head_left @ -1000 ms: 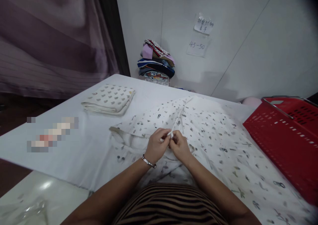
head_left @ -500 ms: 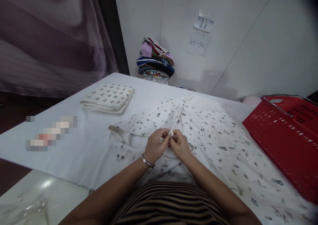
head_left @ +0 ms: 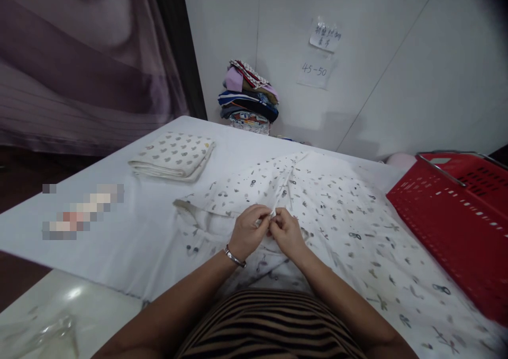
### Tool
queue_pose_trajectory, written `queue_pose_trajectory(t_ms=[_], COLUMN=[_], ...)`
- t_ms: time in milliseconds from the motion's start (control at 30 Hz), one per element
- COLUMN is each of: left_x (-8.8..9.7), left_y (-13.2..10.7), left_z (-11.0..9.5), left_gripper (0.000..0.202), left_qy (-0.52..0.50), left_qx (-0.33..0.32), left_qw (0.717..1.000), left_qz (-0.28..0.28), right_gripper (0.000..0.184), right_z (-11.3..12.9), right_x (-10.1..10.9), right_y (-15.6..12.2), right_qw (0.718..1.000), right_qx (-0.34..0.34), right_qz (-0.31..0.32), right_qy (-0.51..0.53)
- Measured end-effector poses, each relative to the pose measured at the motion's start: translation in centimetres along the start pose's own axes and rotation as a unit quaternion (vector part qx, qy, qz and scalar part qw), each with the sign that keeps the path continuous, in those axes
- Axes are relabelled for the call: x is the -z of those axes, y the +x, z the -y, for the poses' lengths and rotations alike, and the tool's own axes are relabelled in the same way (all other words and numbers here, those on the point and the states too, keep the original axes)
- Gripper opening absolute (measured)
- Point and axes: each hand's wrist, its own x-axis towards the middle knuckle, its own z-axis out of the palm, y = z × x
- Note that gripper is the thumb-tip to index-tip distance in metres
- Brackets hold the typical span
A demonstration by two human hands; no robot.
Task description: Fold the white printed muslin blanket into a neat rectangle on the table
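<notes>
A white cloth cover (head_left: 337, 216) printed with small dark and green motifs lies spread over the table in front of me. My left hand (head_left: 251, 229) pinches a raised edge of it near the middle. Right beside it, my right hand (head_left: 286, 232) pinches the same edge, and the fingertips of both hands nearly meet. From the hands, a ridge of the pinched edge runs away toward the far side. Left of the hands the cover gapes in an opening with a beige inner edge (head_left: 186, 208). Whatever small fastening lies between the fingers is hidden.
On the table's (head_left: 130, 237) left half sits a folded cloth (head_left: 174, 155) with grey leaf-like prints, near a blurred-out patch. A red plastic basket (head_left: 452, 227) stands at the right. Beyond the far edge rises a stack of folded fabrics (head_left: 249, 97) by the wall.
</notes>
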Motion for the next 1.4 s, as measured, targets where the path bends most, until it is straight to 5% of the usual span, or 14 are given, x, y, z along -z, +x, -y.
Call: queue_pose_trajectory(t_ms=[633, 867, 1067, 1400], left_x=[0.4, 3.0, 5.5, 9.0], left_y=[0.7, 1.7, 2.2, 2.9], left_z=[0.4, 0.6, 0.0, -2.3], left_gripper=[0.012, 0.006, 0.014, 0.019], left_qy=[0.089, 0.039, -0.059, -0.100], left_qx=[0.017, 0.024, 0.078, 0.097], left_qw=[0.996, 0.998, 0.992, 0.982], left_qz=[0.002, -0.030, -0.082, -0.131], right_gripper=[0.037, 0.032, 0.028, 0.026], right_z=[0.0, -1.2, -3.8, -6.5], right_x=[-0.4, 1.8, 3.7, 3.3], right_y=[0.0, 2.6, 7.0, 10.9], right_qw=[0.996, 0.993, 0.992, 0.980], right_qx=[0.054, 0.107, 0.068, 0.010], right_qz=[0.051, -0.005, -0.062, -0.077], right_qy=[0.043, -0.039, -0.084, -0.183])
